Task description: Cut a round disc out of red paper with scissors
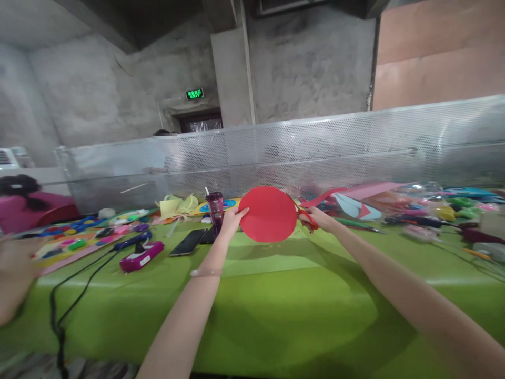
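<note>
Head view: red paper disc (268, 214) between hands, above green table (276, 310), round, no long axis. Left hand (235, 216) pinches left edge; right hand (319, 218) holds scissors (312, 222) at right edge, contact unclear.

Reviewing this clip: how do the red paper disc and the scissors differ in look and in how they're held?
The red paper disc is broad and nearly round; the scissors are much smaller and narrower.
The left hand grips the disc's edge, while the right hand holds the scissors by their handles.
Both show reddish colour.
</note>
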{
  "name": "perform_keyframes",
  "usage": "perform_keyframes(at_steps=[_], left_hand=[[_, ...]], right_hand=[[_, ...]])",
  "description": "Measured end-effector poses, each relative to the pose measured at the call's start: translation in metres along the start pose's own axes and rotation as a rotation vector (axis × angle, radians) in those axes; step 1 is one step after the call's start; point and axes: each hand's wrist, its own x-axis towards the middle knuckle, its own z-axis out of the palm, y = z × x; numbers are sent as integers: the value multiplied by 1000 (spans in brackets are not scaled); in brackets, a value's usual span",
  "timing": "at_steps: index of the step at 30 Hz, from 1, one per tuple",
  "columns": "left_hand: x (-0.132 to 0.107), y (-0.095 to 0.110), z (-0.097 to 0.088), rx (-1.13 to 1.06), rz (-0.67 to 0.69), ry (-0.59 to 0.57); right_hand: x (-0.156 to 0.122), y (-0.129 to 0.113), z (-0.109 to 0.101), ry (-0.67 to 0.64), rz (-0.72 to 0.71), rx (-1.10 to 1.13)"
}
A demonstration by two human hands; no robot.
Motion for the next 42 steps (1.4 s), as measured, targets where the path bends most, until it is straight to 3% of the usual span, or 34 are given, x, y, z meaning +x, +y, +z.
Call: perform_keyframes(at_steps=[14,42], left_hand=[[-3,4,2,-66,-35,-42],[-2,2,2,-33,-34,-65]], right_hand=[[-2,-3,-2,-16,73,117],[-4,-8,0,13,49,24]])
